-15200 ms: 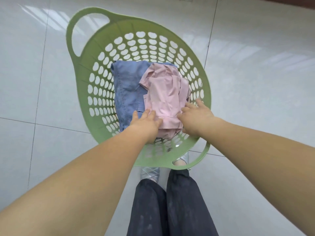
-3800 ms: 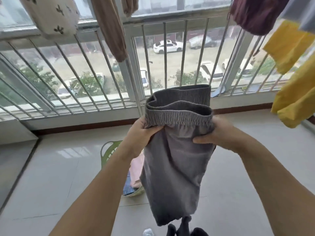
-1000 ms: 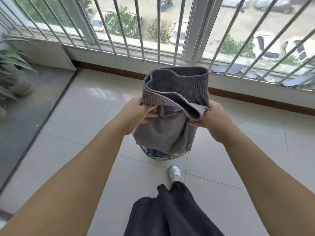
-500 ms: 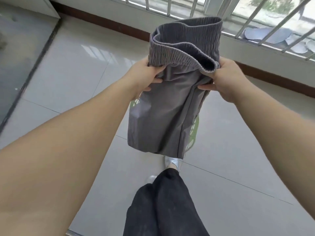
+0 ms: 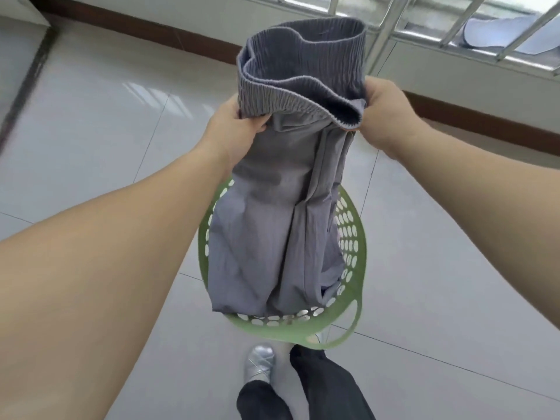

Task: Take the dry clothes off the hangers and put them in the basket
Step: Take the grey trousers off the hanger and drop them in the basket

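Left hand point(image 5: 235, 128) and right hand point(image 5: 386, 116) pinching the waistband of grey trousers point(image 5: 278, 225), folded and hanging over the basket point(image 5: 353, 286). Soft, light, floppy cloth, probably; best held at the thick elastic band, lowered hem first.

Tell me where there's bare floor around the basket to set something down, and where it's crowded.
Bare floor tile lies left of the green basket, up to the brown skirting, and right of it toward the window rail. It is crowded over the basket, where the left hand and right hand hold the grey trousers, and near the silver shoe.
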